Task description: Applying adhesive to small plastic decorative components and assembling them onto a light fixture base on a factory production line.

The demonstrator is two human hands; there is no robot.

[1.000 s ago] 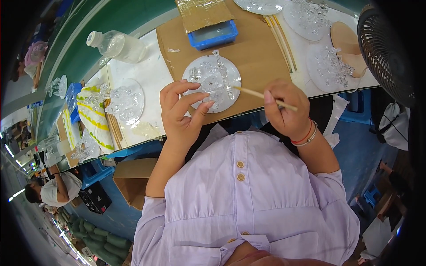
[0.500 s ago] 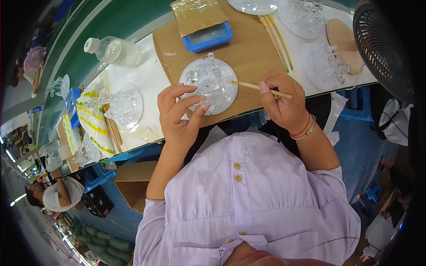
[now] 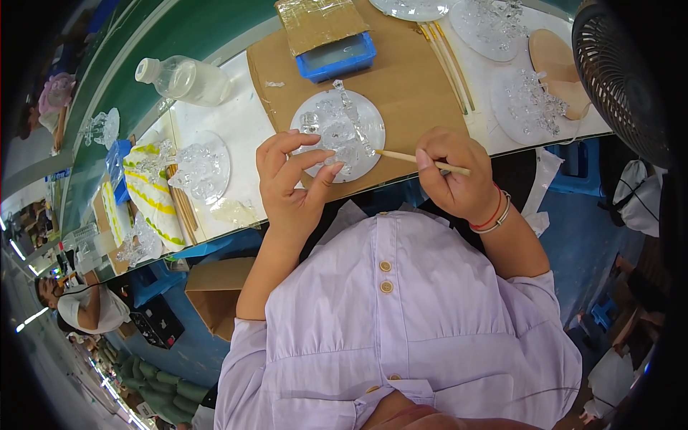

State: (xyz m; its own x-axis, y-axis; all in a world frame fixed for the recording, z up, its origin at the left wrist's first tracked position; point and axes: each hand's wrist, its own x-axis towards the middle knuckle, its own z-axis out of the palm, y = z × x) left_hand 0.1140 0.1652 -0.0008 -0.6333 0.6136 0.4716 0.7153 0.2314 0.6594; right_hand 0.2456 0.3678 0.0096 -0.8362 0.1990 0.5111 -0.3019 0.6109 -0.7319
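A round frosted disc [image 3: 373, 118] lies on brown cardboard in front of me, carrying several clear, shiny moulded pieces. One long clear piece [image 3: 353, 118] slants down its right side. My left hand [image 3: 292, 175] is at the disc's left edge, thumb and fingers curved and apart, the tips beside or touching the clear pieces. Whether they grip a piece is hard to make out. In my right hand [image 3: 453, 168] is a thin wooden stick [image 3: 401, 155], pinched between thumb and fingers. Its tapered tip meets or nearly meets the lower end of the long piece.
Beyond the disc stands a blue tray [image 3: 337, 70], part-covered by a cardboard flap. A capped clear bottle [image 3: 190, 81] is at left. More discs with clear pieces [image 3: 204, 168] lie on both sides. Thin sticks [image 3: 450, 68] lie right of the tray, and a black fan [image 3: 620, 79] is at far right.
The stick's tip has moved down along the long clear piece to its lower end. My right hand has lowered slightly, while the left hand stays nearly still.
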